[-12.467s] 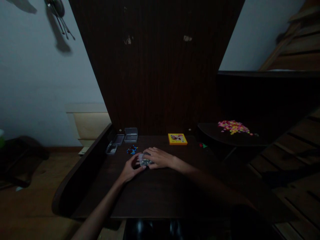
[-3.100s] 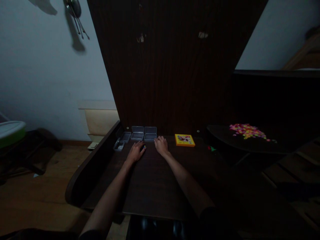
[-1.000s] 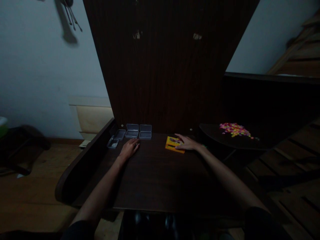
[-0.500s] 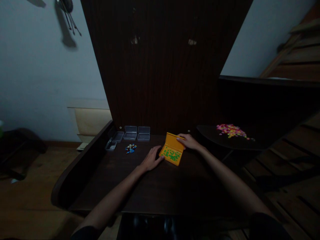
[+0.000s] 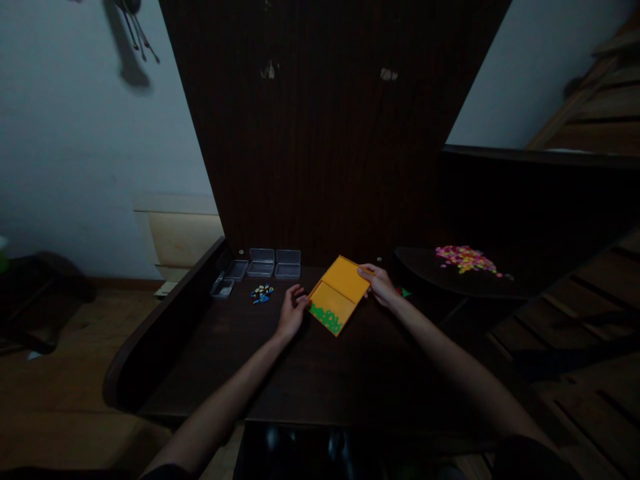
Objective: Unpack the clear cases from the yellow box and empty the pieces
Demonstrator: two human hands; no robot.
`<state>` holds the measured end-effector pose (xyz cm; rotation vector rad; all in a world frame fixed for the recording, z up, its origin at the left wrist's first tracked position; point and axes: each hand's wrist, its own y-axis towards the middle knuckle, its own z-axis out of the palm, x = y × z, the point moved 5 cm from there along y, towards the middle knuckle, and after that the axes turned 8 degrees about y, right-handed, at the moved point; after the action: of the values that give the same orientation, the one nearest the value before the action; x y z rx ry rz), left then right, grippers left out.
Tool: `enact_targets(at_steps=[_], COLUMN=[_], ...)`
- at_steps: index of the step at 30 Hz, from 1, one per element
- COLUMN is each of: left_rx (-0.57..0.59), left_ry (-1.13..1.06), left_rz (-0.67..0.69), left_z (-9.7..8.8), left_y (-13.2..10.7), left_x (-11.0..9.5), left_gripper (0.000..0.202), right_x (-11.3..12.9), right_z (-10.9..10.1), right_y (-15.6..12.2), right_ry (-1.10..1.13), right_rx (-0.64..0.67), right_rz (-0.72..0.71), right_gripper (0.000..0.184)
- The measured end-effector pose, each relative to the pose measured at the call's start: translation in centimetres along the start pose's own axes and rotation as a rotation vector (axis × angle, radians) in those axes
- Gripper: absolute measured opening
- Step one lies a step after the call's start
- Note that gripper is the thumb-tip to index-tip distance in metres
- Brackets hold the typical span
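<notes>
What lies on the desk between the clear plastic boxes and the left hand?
A small pile of coloured beads, in the head view, between the clear plastic boxes and the left hand.
</notes>
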<state>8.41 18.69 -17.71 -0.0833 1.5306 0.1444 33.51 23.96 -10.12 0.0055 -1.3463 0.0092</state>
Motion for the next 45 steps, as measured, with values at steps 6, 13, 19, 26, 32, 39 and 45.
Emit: enact_targets(at_steps=[6, 13, 19, 26, 32, 39, 45], left_rx=[-0.071, -0.119, -0.175, -0.207, -0.226, -0.301, -0.343], left_ry=[-0.064, -0.151, -0.185, -0.085, 0.000, 0.317, 0.737], left_rz=[-0.186, -0.197, -0.121, -0.032, 0.043, 0.131, 0.321], left_z=[-2.2, -4.0, -5.4, -7.4, -8.8, -10.5, -12.8], left_y=[-0.3, 0.8, 1.0, 2.6, 3.9, 4.6, 3.9], left_x=[0.0, -1.1, -2.4, -2.1, -2.6, -3.1, -2.9], left_gripper=[0.041, 0.042, 0.040, 0.046, 0.042, 0.035, 0.037], right_x=[-1.7, -4.9, -7.5, -8.3, -8.5, -9.8, -10.4], right_z=[2.7, 6.5, 9.8, 14.2, 16.6, 18.0, 17.8], right_y=[-1.0, -2.0, -3.3, -3.8, -3.8, -2.7, -1.5], right_ry=[0.170, 0.404, 0.477, 0.420, 0.474, 0.568, 0.484], right_rx=[-0.019, -0.051, -0.126, 0.063, 0.177, 0.116, 0.022], right_rz=[0.038, 0.105, 0.172, 0.371, 0.407, 0.299, 0.230], right_gripper=[0.021, 0.023, 0.030, 0.025, 0.033, 0.041, 0.040])
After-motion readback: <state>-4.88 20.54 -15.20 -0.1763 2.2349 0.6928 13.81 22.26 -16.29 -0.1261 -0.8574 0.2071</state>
